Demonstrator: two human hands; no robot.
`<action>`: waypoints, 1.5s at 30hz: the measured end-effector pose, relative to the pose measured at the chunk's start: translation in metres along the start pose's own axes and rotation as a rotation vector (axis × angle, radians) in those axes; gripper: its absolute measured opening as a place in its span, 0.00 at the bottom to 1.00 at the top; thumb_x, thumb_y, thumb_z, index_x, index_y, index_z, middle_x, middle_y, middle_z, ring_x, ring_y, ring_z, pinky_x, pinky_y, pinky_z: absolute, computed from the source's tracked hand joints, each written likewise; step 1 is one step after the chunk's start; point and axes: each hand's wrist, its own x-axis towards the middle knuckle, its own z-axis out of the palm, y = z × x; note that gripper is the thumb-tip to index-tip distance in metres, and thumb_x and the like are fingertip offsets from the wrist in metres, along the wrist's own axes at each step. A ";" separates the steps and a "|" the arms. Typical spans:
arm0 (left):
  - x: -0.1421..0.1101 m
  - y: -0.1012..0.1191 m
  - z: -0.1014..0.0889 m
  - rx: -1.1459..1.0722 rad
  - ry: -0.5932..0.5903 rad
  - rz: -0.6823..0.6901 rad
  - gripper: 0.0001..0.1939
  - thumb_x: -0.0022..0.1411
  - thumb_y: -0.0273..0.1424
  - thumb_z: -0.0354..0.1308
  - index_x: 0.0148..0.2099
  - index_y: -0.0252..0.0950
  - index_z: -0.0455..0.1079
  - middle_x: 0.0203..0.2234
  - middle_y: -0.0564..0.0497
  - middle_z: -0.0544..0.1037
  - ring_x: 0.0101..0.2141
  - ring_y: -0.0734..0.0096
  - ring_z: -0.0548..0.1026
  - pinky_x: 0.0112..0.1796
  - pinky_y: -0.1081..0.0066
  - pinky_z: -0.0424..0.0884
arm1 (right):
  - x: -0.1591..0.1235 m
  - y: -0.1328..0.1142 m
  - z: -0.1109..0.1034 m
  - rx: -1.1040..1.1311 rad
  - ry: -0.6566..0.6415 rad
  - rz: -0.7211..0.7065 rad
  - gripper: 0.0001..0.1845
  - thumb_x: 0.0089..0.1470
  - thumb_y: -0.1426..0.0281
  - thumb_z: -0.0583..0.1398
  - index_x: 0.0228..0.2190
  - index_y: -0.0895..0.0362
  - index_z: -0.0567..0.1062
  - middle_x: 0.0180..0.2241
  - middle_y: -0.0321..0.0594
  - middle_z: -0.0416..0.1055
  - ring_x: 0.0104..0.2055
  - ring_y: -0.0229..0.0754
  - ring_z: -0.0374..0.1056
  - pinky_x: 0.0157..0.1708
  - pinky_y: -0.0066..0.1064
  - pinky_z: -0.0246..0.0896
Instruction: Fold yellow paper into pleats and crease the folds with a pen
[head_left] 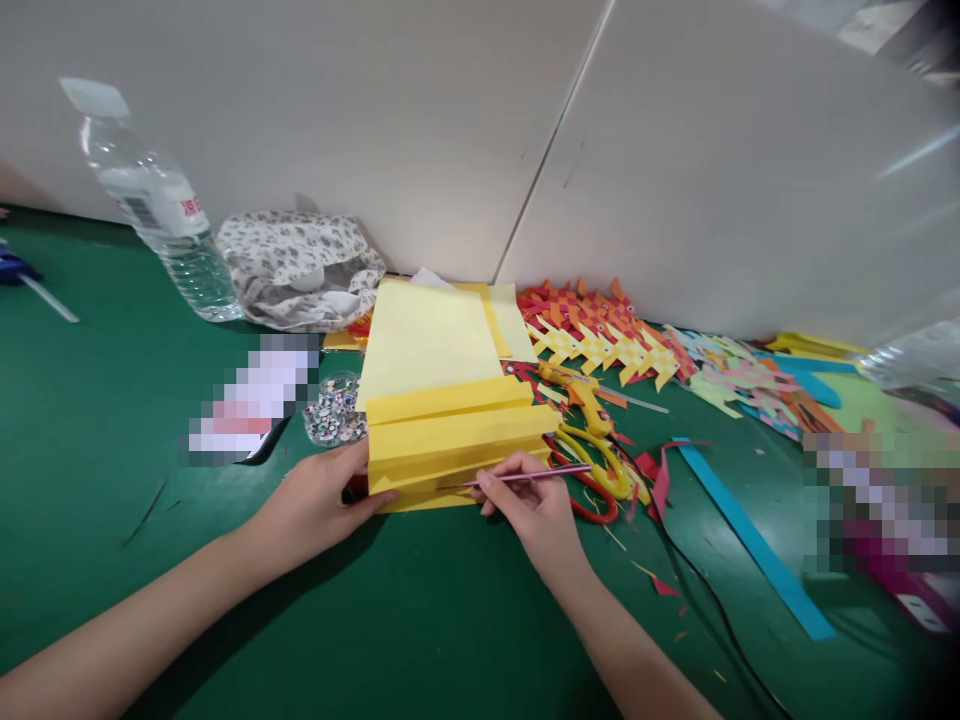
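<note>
A sheet of yellow paper (450, 440), folded into pleats, lies across the middle of the green table. Its left end is gripped by my left hand (322, 495), thumb in front and the fingers partly hidden behind. My right hand (529, 500) pinches a slim pinkish pen-like stick (540, 474), whose thin tip points left against the lower pleats. Just behind the folded sheet rest pale yellow sheets (427, 335). Right of the paper are scissors with yellow handles (619, 465) and a red handle loop (600, 505), partly covered by the paper.
A water bottle (161, 210) and a patterned cloth bag (300, 265) stand at the back left, near a bag of googly eyes (334, 408). At right lie a yellow glue gun (581, 390), its black cord (705, 590), woven paper fish (600, 345) and a blue strip (750, 535).
</note>
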 end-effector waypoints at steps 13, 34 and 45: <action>0.000 0.001 0.001 0.040 0.000 0.007 0.13 0.59 0.36 0.53 0.47 0.40 0.64 0.27 0.54 0.77 0.24 0.70 0.74 0.25 0.75 0.66 | 0.000 -0.004 0.014 -0.002 -0.104 0.036 0.11 0.49 0.63 0.65 0.25 0.55 0.69 0.19 0.34 0.70 0.27 0.42 0.73 0.31 0.32 0.69; 0.001 0.001 -0.001 0.044 -0.001 0.015 0.13 0.58 0.36 0.52 0.46 0.40 0.65 0.29 0.53 0.78 0.26 0.69 0.76 0.26 0.74 0.67 | 0.002 -0.004 0.016 0.019 -0.109 0.053 0.12 0.47 0.62 0.65 0.25 0.55 0.69 0.21 0.35 0.73 0.25 0.40 0.72 0.30 0.32 0.70; 0.001 0.000 0.000 0.085 0.010 0.014 0.11 0.59 0.37 0.53 0.44 0.40 0.66 0.24 0.55 0.76 0.22 0.71 0.73 0.23 0.75 0.65 | 0.003 -0.004 0.004 0.046 -0.040 0.030 0.13 0.47 0.62 0.66 0.24 0.55 0.68 0.17 0.34 0.70 0.25 0.42 0.72 0.28 0.31 0.69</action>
